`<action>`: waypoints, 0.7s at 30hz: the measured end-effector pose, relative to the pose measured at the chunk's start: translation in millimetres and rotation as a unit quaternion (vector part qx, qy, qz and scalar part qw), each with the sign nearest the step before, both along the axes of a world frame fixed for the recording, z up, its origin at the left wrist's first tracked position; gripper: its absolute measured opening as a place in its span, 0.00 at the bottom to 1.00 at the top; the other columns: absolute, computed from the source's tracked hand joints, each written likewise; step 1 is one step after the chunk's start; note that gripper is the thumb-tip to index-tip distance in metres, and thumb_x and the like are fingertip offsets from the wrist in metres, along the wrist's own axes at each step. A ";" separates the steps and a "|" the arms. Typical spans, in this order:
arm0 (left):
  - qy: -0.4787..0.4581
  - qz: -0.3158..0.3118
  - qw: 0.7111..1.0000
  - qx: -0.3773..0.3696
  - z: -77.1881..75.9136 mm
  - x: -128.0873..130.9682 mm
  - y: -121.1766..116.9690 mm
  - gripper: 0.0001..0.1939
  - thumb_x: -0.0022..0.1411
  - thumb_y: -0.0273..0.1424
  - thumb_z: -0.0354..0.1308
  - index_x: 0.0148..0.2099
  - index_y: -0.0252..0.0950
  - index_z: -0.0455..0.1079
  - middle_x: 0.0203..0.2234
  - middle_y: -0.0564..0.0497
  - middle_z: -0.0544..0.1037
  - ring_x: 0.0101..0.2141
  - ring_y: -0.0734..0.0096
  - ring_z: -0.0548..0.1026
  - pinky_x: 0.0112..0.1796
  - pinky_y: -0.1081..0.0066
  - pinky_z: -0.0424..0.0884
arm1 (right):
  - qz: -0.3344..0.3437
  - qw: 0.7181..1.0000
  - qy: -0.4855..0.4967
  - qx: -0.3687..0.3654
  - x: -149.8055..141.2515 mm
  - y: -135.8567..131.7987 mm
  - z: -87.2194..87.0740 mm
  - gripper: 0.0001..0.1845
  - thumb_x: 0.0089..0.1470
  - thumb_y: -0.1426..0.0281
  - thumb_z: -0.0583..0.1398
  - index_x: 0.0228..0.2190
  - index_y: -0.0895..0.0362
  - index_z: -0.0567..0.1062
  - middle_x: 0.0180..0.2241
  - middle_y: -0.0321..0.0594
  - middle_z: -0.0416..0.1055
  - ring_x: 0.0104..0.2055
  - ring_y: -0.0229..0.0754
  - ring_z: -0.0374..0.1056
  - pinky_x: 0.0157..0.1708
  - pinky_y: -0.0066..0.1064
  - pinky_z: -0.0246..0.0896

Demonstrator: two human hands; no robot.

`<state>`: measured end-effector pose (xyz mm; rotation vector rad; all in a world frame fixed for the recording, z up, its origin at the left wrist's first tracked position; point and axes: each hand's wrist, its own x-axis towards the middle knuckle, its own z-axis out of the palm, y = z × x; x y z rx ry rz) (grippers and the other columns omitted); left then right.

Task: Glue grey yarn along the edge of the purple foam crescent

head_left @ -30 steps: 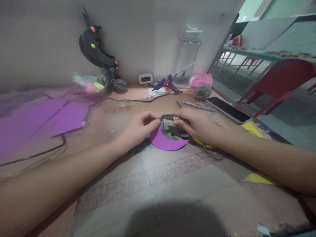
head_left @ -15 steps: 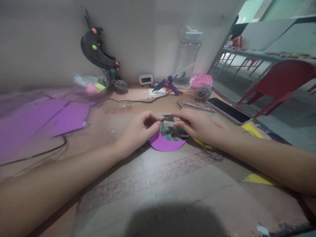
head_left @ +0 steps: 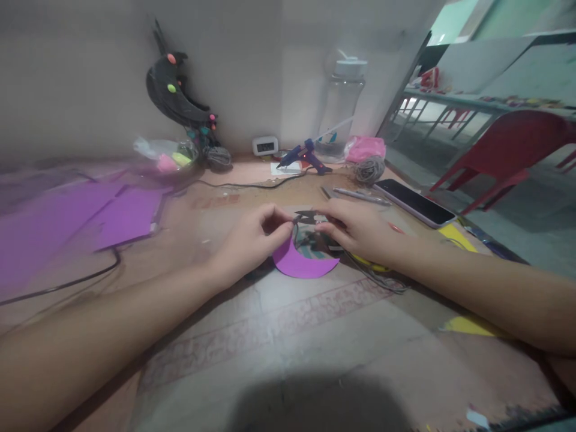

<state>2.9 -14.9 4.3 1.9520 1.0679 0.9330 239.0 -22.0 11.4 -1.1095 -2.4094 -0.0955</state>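
Note:
My left hand (head_left: 252, 237) pinches the upper tip of a purple crescent cut-out (head_left: 305, 267) between thumb and fingertips. A thin dark cord (head_left: 296, 233) hangs from the pinch along the crescent's inner curve. My right hand (head_left: 357, 228) is closed on small thread snips (head_left: 306, 216), whose pointed blades face left, right beside my left fingertips. Part of the snips' handle is hidden by the fingers. Under the right wrist lie grey yarn strands (head_left: 387, 283) and a yellow piece (head_left: 371, 264).
Purple sheets (head_left: 126, 219) lie left, near a black cable (head_left: 112, 264). At the back stand a blue glue gun (head_left: 305, 157), a small digital clock (head_left: 265, 146) and a clear bottle (head_left: 342, 102). A phone (head_left: 416, 203) and pen (head_left: 361, 196) lie right. A dark crescent decoration (head_left: 168, 90) leans on the wall.
Both hands hold almost the same pose over the crescent. The view has shifted very slightly; nothing has been let go or picked up.

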 end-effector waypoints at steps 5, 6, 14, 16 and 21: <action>-0.032 -0.043 0.996 -0.073 -3.7 1.3 8.4 0.13 0.62 0.39 0.57 0.45 0.39 0.75 0.36 0.49 0.80 0.35 0.68 0.76 0.38 0.67 0.72 | -0.015 1.000 0.020 -0.017 0.7 2.1 -1.9 0.20 0.63 0.61 0.54 0.47 0.61 0.74 0.36 0.46 0.76 0.35 0.43 0.69 0.33 0.32 0.57; -0.036 -0.044 0.995 -0.082 -4.2 1.3 9.9 0.14 0.62 0.40 0.58 0.46 0.39 0.76 0.37 0.49 0.81 0.36 0.67 0.76 0.39 0.66 0.72 | -0.018 0.999 0.026 -0.021 0.5 2.5 -1.8 0.19 0.63 0.61 0.54 0.47 0.61 0.75 0.35 0.45 0.76 0.34 0.43 0.68 0.33 0.31 0.56; -0.057 -0.033 0.994 -0.083 -5.6 0.0 11.3 0.11 0.61 0.40 0.59 0.40 0.38 0.75 0.32 0.50 0.80 0.29 0.71 0.74 0.30 0.70 0.71 | -0.049 0.993 0.066 -0.079 -2.4 2.2 2.9 0.19 0.61 0.60 0.55 0.46 0.60 0.74 0.34 0.44 0.75 0.32 0.43 0.68 0.31 0.32 0.57; -0.057 -0.032 0.993 -0.096 -5.4 0.3 10.7 0.11 0.61 0.39 0.59 0.40 0.37 0.74 0.31 0.50 0.78 0.28 0.72 0.73 0.28 0.71 0.69 | -0.048 0.993 0.069 -0.081 -2.3 2.0 2.7 0.19 0.61 0.60 0.55 0.46 0.60 0.74 0.34 0.44 0.75 0.33 0.43 0.68 0.32 0.32 0.58; -0.075 -0.038 0.991 -0.100 -3.6 2.6 8.8 0.07 0.60 0.36 0.59 0.38 0.37 0.70 0.29 0.52 0.76 0.27 0.73 0.73 0.29 0.72 0.70 | -0.035 0.995 0.077 -0.054 0.4 3.0 -0.1 0.19 0.64 0.61 0.51 0.49 0.59 0.72 0.41 0.47 0.76 0.40 0.47 0.71 0.37 0.35 0.62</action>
